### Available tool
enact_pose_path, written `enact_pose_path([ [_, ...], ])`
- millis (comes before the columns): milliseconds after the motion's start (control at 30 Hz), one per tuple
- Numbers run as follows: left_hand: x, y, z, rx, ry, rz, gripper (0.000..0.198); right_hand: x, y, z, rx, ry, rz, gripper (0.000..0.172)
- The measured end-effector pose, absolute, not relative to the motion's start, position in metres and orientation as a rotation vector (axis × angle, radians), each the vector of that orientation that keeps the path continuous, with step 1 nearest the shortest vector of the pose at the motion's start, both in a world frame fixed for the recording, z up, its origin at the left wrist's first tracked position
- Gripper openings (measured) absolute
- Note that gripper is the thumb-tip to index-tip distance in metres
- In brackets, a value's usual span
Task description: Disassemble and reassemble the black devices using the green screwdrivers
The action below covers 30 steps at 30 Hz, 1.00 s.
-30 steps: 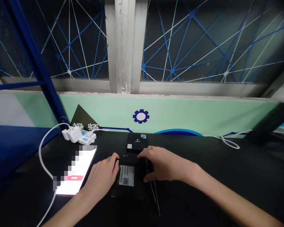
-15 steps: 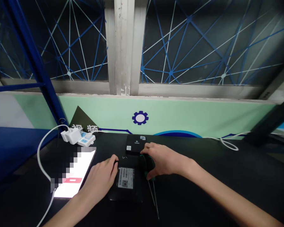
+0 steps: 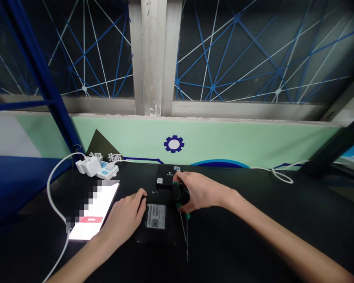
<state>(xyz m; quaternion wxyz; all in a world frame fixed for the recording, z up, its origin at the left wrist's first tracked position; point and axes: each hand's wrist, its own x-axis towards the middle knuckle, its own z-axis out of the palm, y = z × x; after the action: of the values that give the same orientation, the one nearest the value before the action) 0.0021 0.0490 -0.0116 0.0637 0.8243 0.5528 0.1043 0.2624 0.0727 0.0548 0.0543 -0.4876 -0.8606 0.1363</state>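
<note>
My right hand (image 3: pixel 196 190) is wrapped round the black and green handle of a screwdriver (image 3: pixel 182 204), whose thin shaft points back toward me over the table. My left hand (image 3: pixel 125 214) rests with curled fingers on the left edge of a flat black device (image 3: pixel 157 226) that bears a white label. Just behind the device lies a second black box (image 3: pixel 165 177), partly hidden by my right hand.
A lit phone (image 3: pixel 93 212) lies at the left, with a white cable (image 3: pixel 51 188) running to a white charger (image 3: pixel 87 165) plugged into a power strip (image 3: pixel 107 169). Another white cable (image 3: pixel 279 175) lies at the back right. A green wall panel and blue frame stand behind the dark table (image 3: pixel 253 232).
My right hand closed on the screwdriver handle, lifted it off the table and drew it toward the rear box. The left hand stayed on the device.
</note>
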Motion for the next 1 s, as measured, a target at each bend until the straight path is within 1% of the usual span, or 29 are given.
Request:
enact_pose_path([
  [133, 0.000, 0.050, -0.014, 2.489, 1.664, 0.323, 0.026, 0.268, 0.079, 0.050, -1.362, -2.483, 0.599, 0.073],
  [267, 0.000, 0.051, -0.015, 2.501, 1.661, 0.332, 0.026, 0.271, 0.088, 0.032, -1.204, -2.336, 0.815, 0.072],
  [400, 0.001, 0.051, -0.015, 2.506, 1.667, 0.321, 0.027, 0.269, 0.095, 0.013, -1.058, -2.060, 1.138, 0.068],
  [467, 0.001, 0.051, -0.014, 2.503, 1.669, 0.316, 0.027, 0.268, 0.097, 0.007, -1.013, -1.910, 1.288, 0.072],
  [533, 0.001, 0.050, -0.013, 2.496, 1.660, 0.322, 0.028, 0.267, 0.098, 0.002, -0.980, -1.792, 1.369, 0.076],
  [733, 0.001, 0.050, -0.013, 2.495, 1.661, 0.326, 0.030, 0.265, 0.099, -0.007, -0.977, -1.660, 1.385, 0.080],
  [1000, 0.000, 0.051, -0.012, 2.490, 1.654, 0.316, 0.031, 0.265, 0.083, -0.006, -1.094, -1.602, 1.176, 0.077],
])
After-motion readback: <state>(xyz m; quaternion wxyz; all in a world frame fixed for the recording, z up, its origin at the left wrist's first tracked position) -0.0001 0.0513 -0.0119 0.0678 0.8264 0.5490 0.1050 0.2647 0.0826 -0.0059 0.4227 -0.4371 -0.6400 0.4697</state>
